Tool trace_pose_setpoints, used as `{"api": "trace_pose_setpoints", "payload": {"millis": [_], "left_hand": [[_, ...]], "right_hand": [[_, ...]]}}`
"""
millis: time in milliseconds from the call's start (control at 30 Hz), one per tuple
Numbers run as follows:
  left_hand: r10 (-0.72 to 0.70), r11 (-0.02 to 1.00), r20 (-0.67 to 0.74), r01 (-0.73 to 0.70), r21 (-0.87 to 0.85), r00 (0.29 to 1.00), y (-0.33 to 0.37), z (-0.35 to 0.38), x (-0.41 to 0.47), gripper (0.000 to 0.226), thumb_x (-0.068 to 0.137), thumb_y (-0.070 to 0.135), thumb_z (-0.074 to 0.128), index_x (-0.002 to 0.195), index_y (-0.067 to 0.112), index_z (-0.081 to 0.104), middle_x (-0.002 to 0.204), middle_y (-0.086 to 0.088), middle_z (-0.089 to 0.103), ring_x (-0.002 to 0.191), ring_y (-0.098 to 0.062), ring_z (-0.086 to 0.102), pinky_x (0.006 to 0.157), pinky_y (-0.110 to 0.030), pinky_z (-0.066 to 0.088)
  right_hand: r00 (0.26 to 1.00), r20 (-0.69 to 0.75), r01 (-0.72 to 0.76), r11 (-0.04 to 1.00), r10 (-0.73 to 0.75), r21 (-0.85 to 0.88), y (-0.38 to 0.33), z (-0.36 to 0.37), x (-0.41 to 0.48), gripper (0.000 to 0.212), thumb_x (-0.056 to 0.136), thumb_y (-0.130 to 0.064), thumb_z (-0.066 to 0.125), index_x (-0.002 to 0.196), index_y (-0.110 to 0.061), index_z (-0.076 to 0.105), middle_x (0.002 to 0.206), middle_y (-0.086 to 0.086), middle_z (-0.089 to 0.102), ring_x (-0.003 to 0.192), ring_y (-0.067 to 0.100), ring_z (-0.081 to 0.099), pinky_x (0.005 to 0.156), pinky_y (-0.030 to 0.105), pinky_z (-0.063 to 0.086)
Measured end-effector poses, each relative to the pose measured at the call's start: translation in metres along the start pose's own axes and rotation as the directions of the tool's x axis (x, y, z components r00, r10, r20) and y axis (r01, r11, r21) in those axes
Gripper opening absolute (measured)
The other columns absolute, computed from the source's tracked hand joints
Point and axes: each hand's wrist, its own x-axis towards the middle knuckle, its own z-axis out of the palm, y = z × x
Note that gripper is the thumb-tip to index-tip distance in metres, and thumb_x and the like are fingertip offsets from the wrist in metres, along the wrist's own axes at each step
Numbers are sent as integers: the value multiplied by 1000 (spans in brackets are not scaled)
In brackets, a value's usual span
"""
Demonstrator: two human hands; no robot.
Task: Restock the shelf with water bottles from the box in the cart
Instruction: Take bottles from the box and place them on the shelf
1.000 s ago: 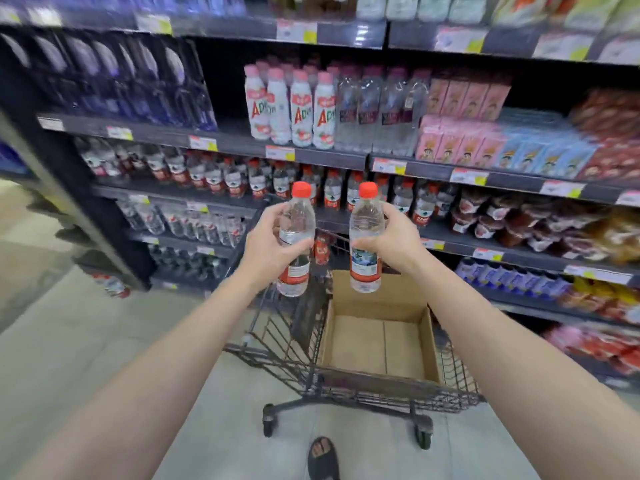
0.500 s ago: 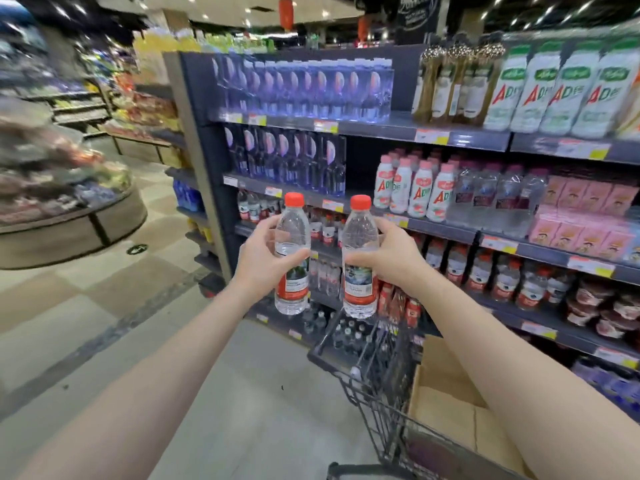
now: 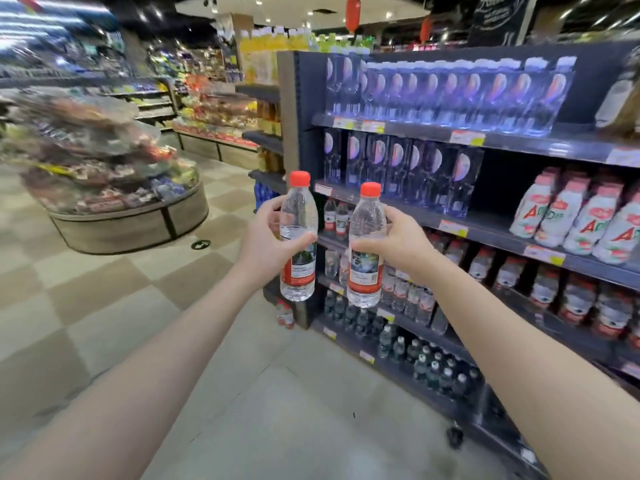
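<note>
Room: open floor (image 3: 138,306) left of our shelf end (image 3: 288,112).
Left hand (image 3: 263,245): grips left water bottle (image 3: 298,216).
Right hand (image 3: 400,242): grips right water bottle (image 3: 366,220).

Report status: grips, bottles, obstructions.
Left grip holds left bottle, cap up. Right grip holds right bottle, cap up. Shelf ahead, nothing in between.

bright store light comes from ceiling spots (image 3: 258,1) overhead. the round display (image 3: 104,161) at left is smeared with motion blur. wide-angle bending curves the shelf (image 3: 519,142) edges; blue glare glows on its upper bottles (image 3: 450,95).
</note>
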Motion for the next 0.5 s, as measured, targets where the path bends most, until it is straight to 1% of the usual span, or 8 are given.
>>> {"api": "trace_pose_setpoints", "payload": {"millis": [33, 100, 133, 200, 267, 333, 433, 500], "left_hand": [[-8, 1000, 2, 8, -2, 1000, -10, -14, 12, 71, 78, 30, 92, 139, 32, 54, 121, 5, 71, 107, -5, 68, 94, -28, 54], [-32, 999, -1, 32, -10, 999, -29, -39, 32, 67, 80, 27, 91, 133, 39, 52, 114, 8, 72, 97, 6, 67, 83, -13, 50], [-43, 999, -8, 43, -19, 999, -38, -50, 42, 66, 81, 27, 91, 130, 42, 50, 111, 9, 72, 92, 10, 67, 77, -9, 47], [-56, 998, -25, 55, -34, 998, -56, -68, 62, 63, 81, 24, 90, 124, 49, 51, 108, 13, 71, 89, 13, 66, 69, -3, 45], [-61, 997, -22, 59, -58, 998, -75, -82, 81, 61, 83, 18, 89, 114, 53, 51, 106, 17, 68, 86, 19, 64, 64, 1, 44], [-68, 995, -3, 68, -78, 998, -96, -89, 101, 62, 84, 9, 88, 115, 49, 51, 105, 18, 66, 83, 24, 63, 63, 4, 44], [-80, 993, 4, 80, -83, 997, -128, -92, 136, 65, 83, 5, 87, 128, 34, 50, 106, 15, 65, 82, 26, 62, 64, 4, 43], [-80, 993, 5, 80, -87, 997, -152, -90, 164, 68, 83, 4, 88, 130, 32, 49, 106, 11, 65, 81, 27, 61, 65, 4, 43]], "right_hand": [[1000, -1, 2, 1000, -2, 12, -6, 17, 13, 51, 71, -32, 91, 111, -45, 62, 109, -11, 75, 100, 14, 73, 91, 44, 60], [1000, 2, 3, 1000, -3, -4, -16, 48, 38, 56, 72, -33, 90, 121, -38, 63, 109, -10, 75, 101, 15, 73, 87, 37, 59], [1000, 9, 8, 1000, -8, -23, -20, 62, 51, 58, 73, -35, 89, 124, -36, 62, 109, -10, 74, 102, 15, 72, 87, 37, 58], [1000, 23, 20, 999, -19, -45, -28, 86, 76, 58, 71, -39, 88, 122, -37, 61, 109, -12, 74, 102, 13, 72, 90, 41, 59], [999, 36, 24, 999, -22, -46, -31, 108, 104, 53, 73, -36, 89, 117, -40, 60, 109, -13, 74, 101, 12, 71, 91, 42, 59], [999, 25, 29, 999, -28, -33, -33, 128, 131, 54, 74, -32, 89, 118, -39, 59, 109, -14, 74, 101, 11, 71, 90, 39, 59], [999, 19, 27, 999, -27, -23, -29, 152, 175, 60, 73, -30, 91, 123, -36, 58, 109, -14, 72, 99, 8, 70, 86, 34, 58], [999, 23, 26, 999, -25, -28, -23, 165, 209, 65, 71, -31, 92, 127, -33, 59, 110, -14, 72, 100, 7, 69, 85, 32, 57]]}}
